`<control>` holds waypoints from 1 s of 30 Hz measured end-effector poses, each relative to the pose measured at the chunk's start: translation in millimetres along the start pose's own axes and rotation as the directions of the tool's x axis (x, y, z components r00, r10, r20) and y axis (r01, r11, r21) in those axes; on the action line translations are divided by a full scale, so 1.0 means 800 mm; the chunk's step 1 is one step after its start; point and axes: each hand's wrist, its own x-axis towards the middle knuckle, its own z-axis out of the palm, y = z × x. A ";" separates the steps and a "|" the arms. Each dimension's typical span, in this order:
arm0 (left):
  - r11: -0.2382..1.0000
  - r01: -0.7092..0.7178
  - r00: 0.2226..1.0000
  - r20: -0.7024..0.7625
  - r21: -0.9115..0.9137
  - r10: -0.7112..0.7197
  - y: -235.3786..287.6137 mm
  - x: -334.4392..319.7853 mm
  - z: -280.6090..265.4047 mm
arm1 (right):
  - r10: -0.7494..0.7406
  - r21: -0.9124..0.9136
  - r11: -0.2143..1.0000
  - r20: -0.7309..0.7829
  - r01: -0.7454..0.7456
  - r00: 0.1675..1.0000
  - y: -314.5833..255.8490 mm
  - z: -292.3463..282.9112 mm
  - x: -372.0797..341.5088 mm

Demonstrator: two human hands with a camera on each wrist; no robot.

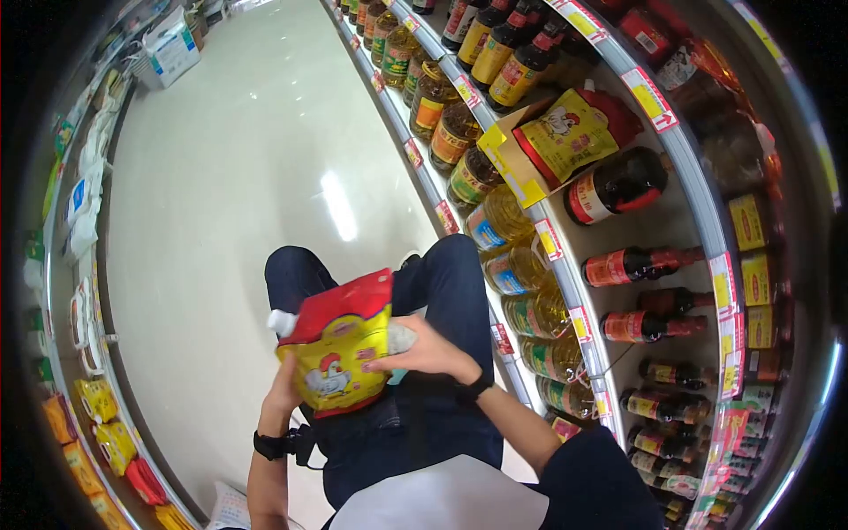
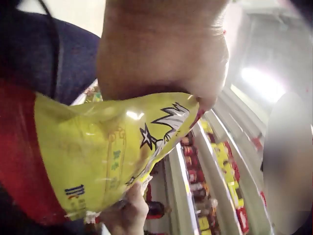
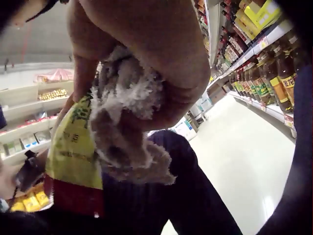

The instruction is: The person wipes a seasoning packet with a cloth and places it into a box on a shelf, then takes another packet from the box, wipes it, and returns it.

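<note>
In the head view a red and yellow spouted pouch (image 1: 340,344) with a chicken picture and a white cap is held tilted above the person's knees. The left hand (image 1: 283,387) grips one side of it. The right hand (image 1: 430,347) is at the opposite side, its thumb on the printed front, with a grey cloth (image 1: 402,336) against the pouch edge. Seen from the right wrist, the fluffy cloth (image 3: 124,122) is bunched in that hand's fingers and hangs beside the pouch; part of the fingers is hidden behind it.
On the right, shelves carry oil bottles (image 1: 521,261), dark sauce bottles (image 1: 618,190) and an open carton (image 1: 512,163) holding a similar pouch (image 1: 570,137). Low shelves with yellow packs (image 1: 115,442) line the left. A shiny floor (image 1: 230,177) runs between them.
</note>
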 end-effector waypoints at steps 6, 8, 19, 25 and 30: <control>0.734 -0.043 0.974 0.191 0.678 -0.119 0.108 0.080 0.165 | -0.408 -0.656 0.752 -0.380 0.069 0.830 -0.070 -0.060 -0.061; 0.501 -0.457 0.871 0.484 0.735 0.084 0.101 0.123 0.189 | -0.583 -0.804 0.586 -0.331 0.102 0.742 -0.090 -0.092 -0.073; 0.192 -0.554 0.824 0.499 0.810 0.269 0.161 0.370 0.346 | -0.869 -0.879 0.348 -0.433 -0.325 0.240 -0.184 -0.218 -0.080; 0.254 -0.780 0.624 0.742 0.573 0.245 0.166 0.464 0.389 | -0.853 -0.769 0.369 -0.504 -0.522 0.139 -0.159 -0.269 -0.048; 0.286 -0.707 0.697 0.706 0.647 0.126 0.140 0.530 0.358 | -0.736 -0.655 0.457 -0.658 -0.602 0.157 -0.111 -0.281 -0.027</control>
